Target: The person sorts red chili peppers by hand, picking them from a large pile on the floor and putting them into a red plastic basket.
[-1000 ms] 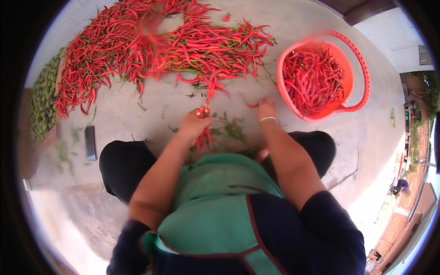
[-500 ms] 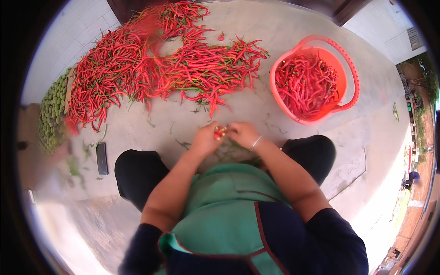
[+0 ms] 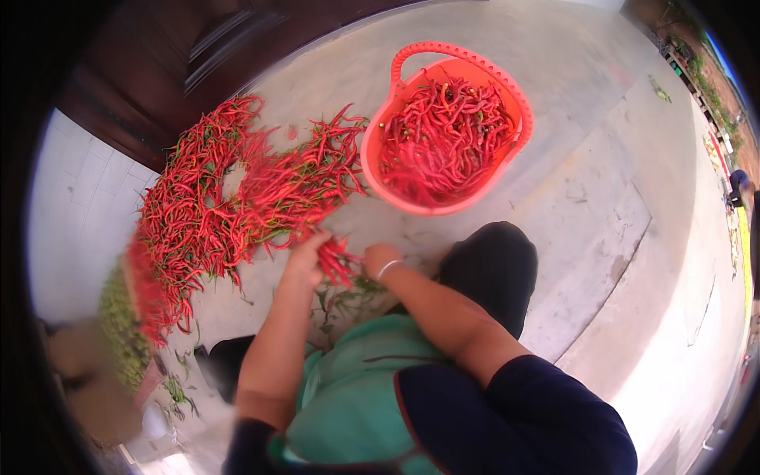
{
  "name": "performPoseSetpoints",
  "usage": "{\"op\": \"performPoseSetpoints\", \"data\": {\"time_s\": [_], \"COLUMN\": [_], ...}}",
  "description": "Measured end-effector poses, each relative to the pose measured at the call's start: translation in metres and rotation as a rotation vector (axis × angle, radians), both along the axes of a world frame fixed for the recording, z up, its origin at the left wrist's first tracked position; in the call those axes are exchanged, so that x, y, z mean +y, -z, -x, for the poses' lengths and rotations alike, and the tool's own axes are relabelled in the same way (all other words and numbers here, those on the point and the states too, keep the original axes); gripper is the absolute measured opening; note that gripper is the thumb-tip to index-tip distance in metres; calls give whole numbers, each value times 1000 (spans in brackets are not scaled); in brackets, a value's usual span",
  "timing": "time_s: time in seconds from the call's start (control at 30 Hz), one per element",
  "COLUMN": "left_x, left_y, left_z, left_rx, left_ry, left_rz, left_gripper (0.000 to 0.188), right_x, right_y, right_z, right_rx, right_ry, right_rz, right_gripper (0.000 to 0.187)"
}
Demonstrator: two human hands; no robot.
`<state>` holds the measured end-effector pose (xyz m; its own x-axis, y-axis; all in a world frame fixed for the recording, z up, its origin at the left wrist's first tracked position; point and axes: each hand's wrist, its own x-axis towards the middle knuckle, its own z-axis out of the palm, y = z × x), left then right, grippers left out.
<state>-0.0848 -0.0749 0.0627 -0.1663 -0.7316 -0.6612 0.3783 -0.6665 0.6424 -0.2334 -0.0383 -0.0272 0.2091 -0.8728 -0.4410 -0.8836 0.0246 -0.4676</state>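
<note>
A small bunch of long red chili peppers [image 3: 336, 263] is in my left hand [image 3: 305, 260], whose fingers are wrapped round it. The peppers point toward my right hand [image 3: 381, 261], which is closed just beside them with a light band at its wrist. What the right fingers pinch, if anything, is too small to make out. Ahead and to the left, a wide pile of red chili peppers [image 3: 192, 229] with green stems lies on the floor. An orange-red plastic bucket [image 3: 526, 119], filled with red chili peppers [image 3: 445, 134], stands ahead to the right.
Green stems [image 3: 348, 297] are scattered on the concrete floor [image 3: 586, 237] below my hands. A heap of green produce [image 3: 123, 321] sits at the far left, by the pile. A dark door [image 3: 150, 79] and a pale tiled wall [image 3: 71, 190] bound the far left.
The view has turned right, so the bucket and pile appear farther left. My hands have moved slightly apart, and the peppers in my left hand now show their red lengths rather than stem ends.
</note>
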Motion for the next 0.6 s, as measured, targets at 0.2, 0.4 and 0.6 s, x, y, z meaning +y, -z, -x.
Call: {"op": "performPoseSetpoints", "data": {"time_s": [0.2,0.4,0.6], "left_x": [-79,-30,63], "left_y": [-72,-10,51], "left_z": [110,23,-93], "left_rx": [26,-244,-130], "left_ry": [264,252,-51], "left_rz": [139,151,-162], "left_gripper": [47,40,30], "right_x": [-1,-12,-57], "right_y": [-14,9,17], "right_z": [-2,-20,-31], "right_rx": [-40,-23,-76], "right_ry": [-5,-190,139], "right_rz": [21,-61,366], "right_gripper": [20,21,35]}}
